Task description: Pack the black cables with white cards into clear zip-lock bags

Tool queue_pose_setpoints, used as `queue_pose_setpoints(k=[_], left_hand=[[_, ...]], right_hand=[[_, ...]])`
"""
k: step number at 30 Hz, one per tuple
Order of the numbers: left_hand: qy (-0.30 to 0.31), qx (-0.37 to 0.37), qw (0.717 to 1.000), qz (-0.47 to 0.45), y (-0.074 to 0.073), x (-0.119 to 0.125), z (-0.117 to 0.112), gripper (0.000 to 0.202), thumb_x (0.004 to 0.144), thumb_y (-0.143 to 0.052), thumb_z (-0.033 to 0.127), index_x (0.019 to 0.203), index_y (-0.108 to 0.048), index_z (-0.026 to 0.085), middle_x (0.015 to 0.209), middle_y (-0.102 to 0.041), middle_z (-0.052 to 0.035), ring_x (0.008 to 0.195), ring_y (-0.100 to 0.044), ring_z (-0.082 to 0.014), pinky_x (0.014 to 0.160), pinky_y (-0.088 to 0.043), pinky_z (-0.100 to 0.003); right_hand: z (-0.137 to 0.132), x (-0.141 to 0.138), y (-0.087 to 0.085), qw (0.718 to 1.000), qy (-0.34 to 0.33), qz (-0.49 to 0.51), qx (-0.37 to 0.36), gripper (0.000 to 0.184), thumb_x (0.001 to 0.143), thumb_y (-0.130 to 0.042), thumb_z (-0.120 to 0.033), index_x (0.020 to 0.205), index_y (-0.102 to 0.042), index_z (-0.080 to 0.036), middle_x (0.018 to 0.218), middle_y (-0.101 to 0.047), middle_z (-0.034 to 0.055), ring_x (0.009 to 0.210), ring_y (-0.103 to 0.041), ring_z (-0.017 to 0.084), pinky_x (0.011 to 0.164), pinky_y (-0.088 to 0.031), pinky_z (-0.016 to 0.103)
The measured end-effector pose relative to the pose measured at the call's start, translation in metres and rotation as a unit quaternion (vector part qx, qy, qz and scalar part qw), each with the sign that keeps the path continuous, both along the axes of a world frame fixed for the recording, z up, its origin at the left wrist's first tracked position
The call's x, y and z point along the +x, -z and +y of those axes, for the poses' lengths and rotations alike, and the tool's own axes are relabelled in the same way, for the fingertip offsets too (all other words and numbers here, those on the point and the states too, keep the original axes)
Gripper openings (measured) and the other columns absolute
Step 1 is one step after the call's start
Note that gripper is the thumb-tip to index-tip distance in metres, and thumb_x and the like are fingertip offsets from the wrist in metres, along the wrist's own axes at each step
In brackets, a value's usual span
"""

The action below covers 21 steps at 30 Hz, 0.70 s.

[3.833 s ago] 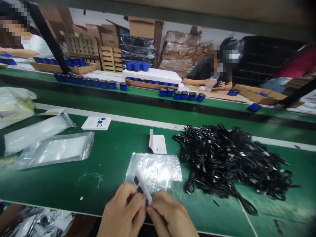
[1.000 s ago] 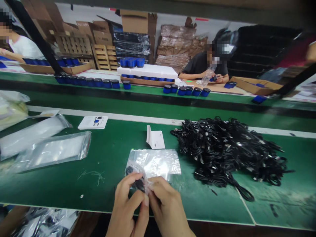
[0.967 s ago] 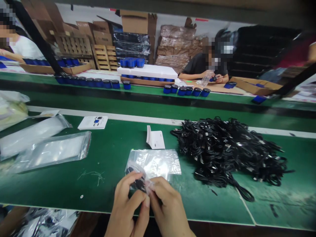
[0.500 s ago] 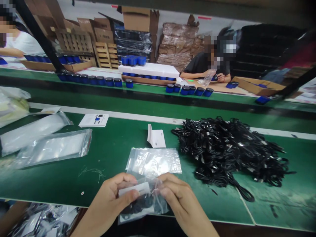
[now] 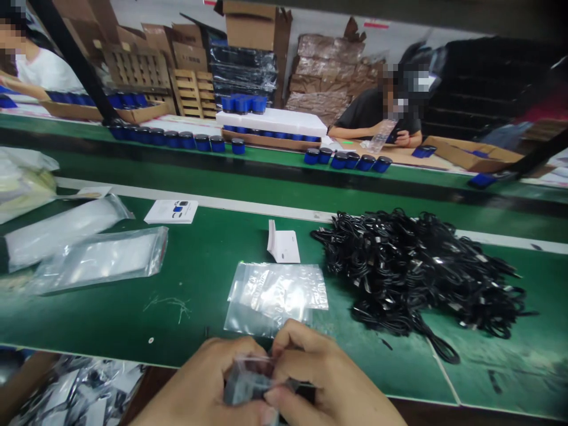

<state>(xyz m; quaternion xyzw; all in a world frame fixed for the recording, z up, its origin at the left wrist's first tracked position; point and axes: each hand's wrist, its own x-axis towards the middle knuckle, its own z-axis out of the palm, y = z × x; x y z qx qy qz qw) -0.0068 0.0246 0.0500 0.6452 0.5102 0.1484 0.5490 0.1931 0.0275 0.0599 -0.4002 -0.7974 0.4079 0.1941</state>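
Right now the left hand [image 5: 195,384] and the right hand [image 5: 332,373] meet at the near edge of a green-topped workbench [image 5: 195,322], both clamped on a small clear plastic bag [image 5: 248,378] held between them. Its creased film shows a dark grey bulk inside, but the fingers cover most of it, so what it holds is hard to make out. At 12 o'clock from the hands, just beyond the fingers, lie flat clear zip bags [image 5: 277,296], slick and wrinkled. Past them stands a small folded white card [image 5: 283,245]. At 1 o'clock sits a heaped tangle of thin black cables [image 5: 412,272], with one loop trailing toward the bench edge. At 10 o'clock lie larger clear plastic bags [image 5: 100,260], and a printed white leaflet [image 5: 171,211] lies beyond them at 11 o'clock. Further out, a row of blue-and-black jars [image 5: 348,161] lines a second green bench, where a co-worker [image 5: 373,115] sits with a plastic bottle [image 5: 379,135]. Behind are stacked cardboard boxes [image 5: 248,23] and wooden pallets [image 5: 137,65]. At 8 o'clock, a jumble of plastic packaging [image 5: 75,390] is cut off by the frame.
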Motion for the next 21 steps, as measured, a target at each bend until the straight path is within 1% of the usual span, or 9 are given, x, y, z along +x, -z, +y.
queue_pose_setpoints(k=[3, 6, 9, 11, 13, 15, 16, 18, 21], left_hand=[[-0.035, -0.005, 0.999, -0.038, 0.010, 0.010, -0.006, 0.010, 0.074, -0.061, 0.026, 0.067, -0.058, 0.019, 0.061, -0.054, 0.0050, 0.060, -0.048, -0.0114, 0.055, -0.036, -0.020], [-0.069, -0.018, 0.992, -0.100, 0.020, 0.009, -0.007, 0.018, 0.076, -0.063, 0.034, 0.070, -0.058, 0.018, 0.062, -0.047, 0.0054, 0.059, -0.044, -0.0109, 0.055, -0.036, -0.020], [-0.116, -0.025, 0.978, -0.168, 0.022, 0.005, -0.006, 0.029, 0.076, -0.065, 0.048, 0.082, -0.065, 0.020, 0.068, -0.053, 0.0033, 0.064, -0.048, -0.0128, 0.059, -0.039, -0.022], [-0.169, -0.028, 0.967, -0.190, 0.021, 0.006, -0.006, 0.032, 0.079, -0.061, 0.052, 0.083, -0.068, 0.021, 0.070, -0.057, 0.0023, 0.066, -0.050, -0.0133, 0.061, -0.041, -0.022], [-0.223, -0.020, 0.955, -0.194, 0.021, 0.010, -0.007, 0.031, 0.082, -0.059, 0.051, 0.079, -0.068, 0.021, 0.070, -0.059, 0.0022, 0.067, -0.053, -0.0132, 0.062, -0.042, -0.021], [-0.260, 0.005, 0.947, -0.190, 0.022, 0.015, -0.008, 0.028, 0.081, -0.061, 0.048, 0.076, -0.068, 0.021, 0.070, -0.060, 0.0024, 0.067, -0.055, -0.0133, 0.062, -0.043, -0.020], [-0.274, 0.025, 0.944, -0.181, 0.024, 0.017, -0.009, 0.027, 0.081, -0.061, 0.046, 0.074, -0.067, 0.021, 0.071, -0.060, 0.0027, 0.067, -0.055, -0.0133, 0.061, -0.043, -0.020], [-0.299, 0.072, 0.940, -0.146, 0.027, 0.018, -0.010, 0.024, 0.082, -0.060, 0.043, 0.073, -0.065, 0.022, 0.069, -0.058, 0.0042, 0.062, -0.052, -0.0116, 0.057, -0.043, -0.017], [-0.318, 0.123, 0.934, -0.111, 0.030, 0.018, -0.011, 0.019, 0.084, -0.057, 0.037, 0.073, -0.064, 0.024, 0.067, -0.057, 0.0066, 0.060, -0.051, -0.0097, 0.057, -0.042, -0.014]], right_hand=[[0.002, 0.003, -0.001, 1.000, -0.006, 0.000, 0.013, 0.010, 0.080, -0.069, -0.017, 0.073, -0.067, -0.024, 0.091, -0.060, -0.0018, 0.082, -0.061, 0.014, 0.073, -0.049, 0.024], [0.005, 0.007, 0.001, 0.998, 0.013, 0.060, -0.003, 0.012, 0.084, -0.061, -0.013, 0.081, -0.066, -0.023, 0.084, -0.062, -0.0016, 0.076, -0.062, 0.012, 0.069, -0.048, 0.022], [0.005, 0.007, 0.009, 0.992, 0.068, 0.109, -0.012, 0.017, 0.085, -0.055, -0.007, 0.081, -0.063, -0.022, 0.079, -0.063, -0.0024, 0.074, -0.061, 0.011, 0.067, -0.046, 0.020], [0.003, 0.004, 0.017, 0.984, 0.124, 0.128, -0.014, 0.016, 0.083, -0.057, -0.008, 0.088, -0.061, -0.022, 0.078, -0.064, -0.0031, 0.073, -0.061, 0.011, 0.068, -0.046, 0.020], [0.001, 0.000, 0.025, 0.973, 0.181, 0.140, -0.024, 0.020, 0.081, -0.060, -0.010, 0.097, -0.060, -0.023, 0.078, -0.064, -0.0030, 0.074, -0.062, 0.013, 0.071, -0.047, 0.022], [-0.001, -0.004, 0.032, 0.968, 0.206, 0.141, -0.023, 0.012, 0.083, -0.059, -0.014, 0.091, -0.061, -0.022, 0.076, -0.063, -0.0019, 0.073, -0.062, 0.014, 0.069, -0.047, 0.023], [-0.001, -0.006, 0.034, 0.969, 0.205, 0.139, -0.015, 0.007, 0.085, -0.057, -0.015, 0.084, -0.061, -0.021, 0.075, -0.063, -0.0011, 0.072, -0.061, 0.014, 0.067, -0.046, 0.023], [-0.002, -0.009, 0.037, 0.970, 0.197, 0.143, 0.006, 0.016, 0.088, -0.053, -0.017, 0.074, -0.060, -0.020, 0.073, -0.061, 0.0004, 0.070, -0.060, 0.015, 0.064, -0.045, 0.023], [-0.002, -0.008, 0.036, 0.966, 0.196, 0.166, 0.020, 0.020, 0.089, -0.050, -0.017, 0.075, -0.063, -0.020, 0.074, -0.061, 0.0013, 0.070, -0.060, 0.015, 0.064, -0.045, 0.022]])
